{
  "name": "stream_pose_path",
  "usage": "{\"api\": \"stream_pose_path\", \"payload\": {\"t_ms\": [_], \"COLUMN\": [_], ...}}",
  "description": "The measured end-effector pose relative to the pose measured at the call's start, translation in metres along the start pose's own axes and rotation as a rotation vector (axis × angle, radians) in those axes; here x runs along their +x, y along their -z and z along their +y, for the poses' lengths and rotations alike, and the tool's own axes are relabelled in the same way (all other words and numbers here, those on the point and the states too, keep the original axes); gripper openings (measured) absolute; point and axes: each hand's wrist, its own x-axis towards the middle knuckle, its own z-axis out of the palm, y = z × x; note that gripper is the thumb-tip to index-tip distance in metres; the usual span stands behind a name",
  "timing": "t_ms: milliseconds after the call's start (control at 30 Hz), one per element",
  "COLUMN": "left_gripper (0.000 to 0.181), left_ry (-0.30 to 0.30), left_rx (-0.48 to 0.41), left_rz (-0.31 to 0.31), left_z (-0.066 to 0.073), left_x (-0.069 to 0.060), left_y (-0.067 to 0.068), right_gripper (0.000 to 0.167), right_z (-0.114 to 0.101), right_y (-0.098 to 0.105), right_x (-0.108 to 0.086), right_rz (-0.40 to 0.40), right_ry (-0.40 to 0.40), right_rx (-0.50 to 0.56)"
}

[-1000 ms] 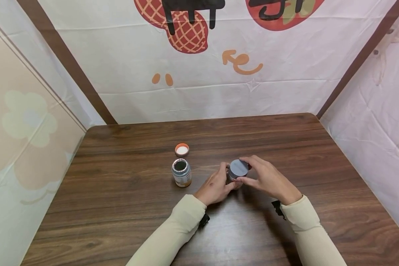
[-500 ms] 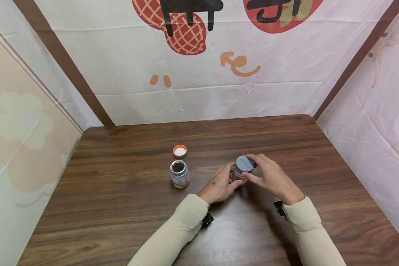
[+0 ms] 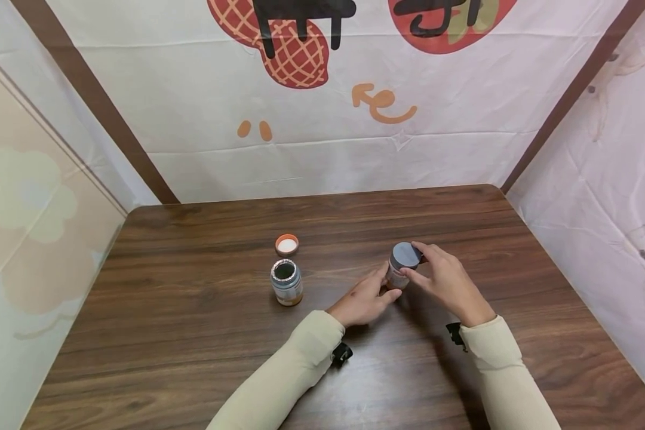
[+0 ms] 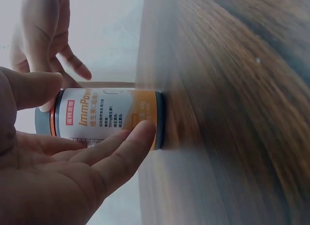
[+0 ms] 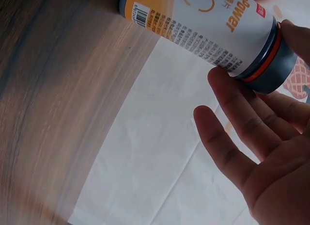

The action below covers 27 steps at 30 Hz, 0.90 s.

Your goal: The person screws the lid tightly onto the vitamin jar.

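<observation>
A capped bottle (image 3: 398, 278) is held between the two hands, right of the table's middle, and is kept upright with its base at the tabletop (image 3: 193, 286); whether the base fully touches cannot be told. The body of the bottle is gripped by the left hand (image 3: 364, 300), which is placed on its left and near side. In the left wrist view, fingers are laid along the label, close to the base.

The grey cap (image 3: 406, 255) is pinched by the right hand (image 3: 448, 283) from the right, with a fingertip set at its far edge and the thumb at its near edge. In the right wrist view, an orange ring (image 5: 265, 63) is seen under the cap, and one finger is stretched out apart from the bottle.

Well to the left of both hands, an open bottle (image 3: 287, 288) is stood upright, its dark mouth uncovered. Just behind it, a loose lid (image 3: 287, 245) is laid with its white inside and orange rim turned up. Both forearms are covered by pale sleeves (image 3: 279, 376).
</observation>
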Motion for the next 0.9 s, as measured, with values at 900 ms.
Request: {"api": "stream_pose_path", "payload": {"t_ms": [900], "left_gripper": [0.084], "left_ry": [0.065], "left_rx": [-0.013], "left_rz": [-0.073], "left_z": [0.004], "left_x": [0.031], "left_y": [-0.005], "right_gripper": [0.066], "right_z": [0.018], "right_y": [0.011], "right_x": [0.004], "right_rz": [-0.026], "right_ry": [-0.145], "right_rx": [0.008]}}
